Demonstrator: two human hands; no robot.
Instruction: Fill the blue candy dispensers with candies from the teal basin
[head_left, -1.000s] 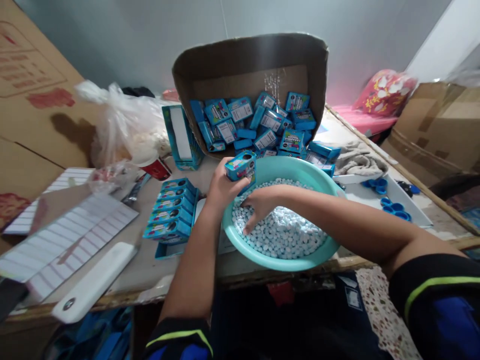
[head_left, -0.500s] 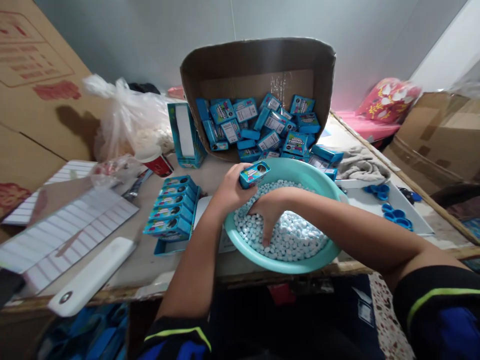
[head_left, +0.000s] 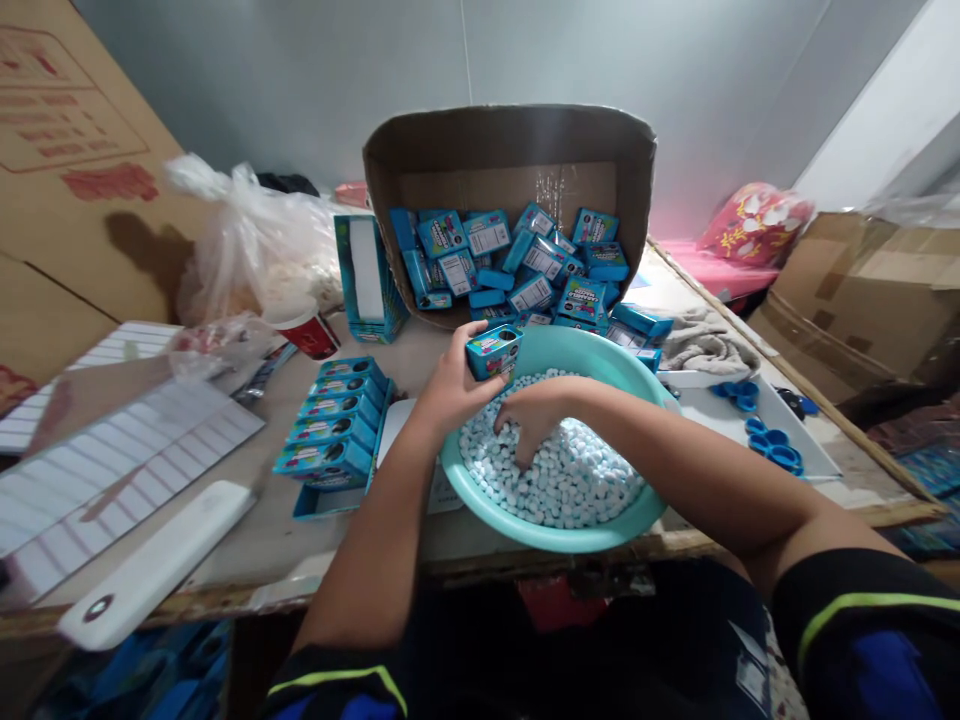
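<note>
My left hand (head_left: 454, 385) is wrapped round a small blue candy box (head_left: 495, 350) above the left rim of a turquoise basin (head_left: 559, 538). A round dark opening shows on the box's top. Small pale white-blue candies (head_left: 577, 490) fill much of the basin. My right hand (head_left: 534, 415) reaches down into them with its fingers bent and partly sunk in the heap; whether any candies are in its grasp is hidden. Left of the basin, several blue boxes (head_left: 337, 425) stand in a row in a blue display tray (head_left: 322, 502).
Behind the basin a tipped cardboard box (head_left: 510, 140) holds many blue boxes. A white tray (head_left: 817, 455) with blue scoops lies right. Further left are a red cup (head_left: 315, 338), plastic bags (head_left: 247, 240), striped sheets (head_left: 150, 460) and a white handled tool (head_left: 161, 565).
The view has shifted slightly. My right fingers sit a little deeper or more curled in the candies; my left hand still holds the box, now turned slightly.
</note>
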